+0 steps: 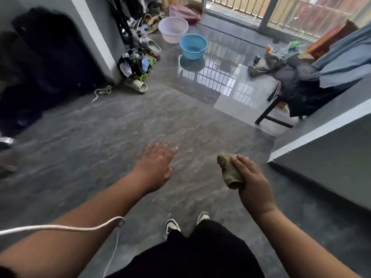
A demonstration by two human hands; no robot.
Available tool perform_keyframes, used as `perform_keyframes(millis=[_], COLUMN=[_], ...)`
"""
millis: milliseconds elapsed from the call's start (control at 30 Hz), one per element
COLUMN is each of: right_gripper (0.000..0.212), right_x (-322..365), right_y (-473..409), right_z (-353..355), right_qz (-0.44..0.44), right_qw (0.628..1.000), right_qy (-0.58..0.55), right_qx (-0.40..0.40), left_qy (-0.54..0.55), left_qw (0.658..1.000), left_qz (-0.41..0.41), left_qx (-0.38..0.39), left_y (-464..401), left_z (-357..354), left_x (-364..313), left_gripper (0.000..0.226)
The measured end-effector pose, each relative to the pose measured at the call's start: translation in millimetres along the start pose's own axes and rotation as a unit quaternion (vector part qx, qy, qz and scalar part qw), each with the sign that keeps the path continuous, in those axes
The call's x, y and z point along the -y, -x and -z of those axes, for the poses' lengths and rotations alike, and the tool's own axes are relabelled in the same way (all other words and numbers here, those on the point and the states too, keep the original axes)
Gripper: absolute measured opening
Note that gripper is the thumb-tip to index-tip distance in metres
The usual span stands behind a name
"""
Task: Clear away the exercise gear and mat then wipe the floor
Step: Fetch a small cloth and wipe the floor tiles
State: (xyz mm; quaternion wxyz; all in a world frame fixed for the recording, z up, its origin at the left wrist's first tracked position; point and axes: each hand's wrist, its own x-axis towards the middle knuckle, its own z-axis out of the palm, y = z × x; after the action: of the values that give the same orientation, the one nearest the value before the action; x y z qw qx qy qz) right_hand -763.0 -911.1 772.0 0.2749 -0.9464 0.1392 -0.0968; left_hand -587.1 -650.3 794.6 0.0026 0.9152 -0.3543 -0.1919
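My right hand [253, 181] grips a crumpled olive-brown rag [228, 170] above the grey marbled floor [120, 137]. My left hand [157, 164] is stretched forward over the floor with its fingers spread and straight, holding nothing. My feet in black-and-white shoes [171, 227] stand on the tiles below. A white cord [60, 227] crosses my left forearm close to the camera. No mat or exercise gear is recognisable in view.
A blue basin [193, 46] and a pink basin [173, 29] stand on the glossy floor ahead. Sandals [136, 85] and a clothes pile [134, 64] lie by the left wall. A dark stool [281, 109] heaped with clothes stands right, beside a grey ledge [321, 141].
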Motion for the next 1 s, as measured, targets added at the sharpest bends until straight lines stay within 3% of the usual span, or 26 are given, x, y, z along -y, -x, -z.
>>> perform_keyframes(millis=[467,733,1000], right_gripper=[0.070,0.080,0.064], right_x=[-109,-207,-324], right_y=[-173,-232,-262], right_z=[-177,-348,-548], right_qz=[-0.118,-0.189,-0.248], right_qw=[0.992,0.982,0.968], right_qy=[-0.030,-0.022,0.014], right_qx=[0.015,0.013,-0.044], left_qy=[-0.012,-0.028,-0.038], left_qw=[0.996,0.990,0.971], left_qz=[-0.038,-0.118,-0.219], left_qx=[0.077,0.065,0.088], left_y=[-268,-436,-567], left_z=[-73,-222,-403], left_x=[84,130,170], left_gripper=[0.067,0.067,0.069])
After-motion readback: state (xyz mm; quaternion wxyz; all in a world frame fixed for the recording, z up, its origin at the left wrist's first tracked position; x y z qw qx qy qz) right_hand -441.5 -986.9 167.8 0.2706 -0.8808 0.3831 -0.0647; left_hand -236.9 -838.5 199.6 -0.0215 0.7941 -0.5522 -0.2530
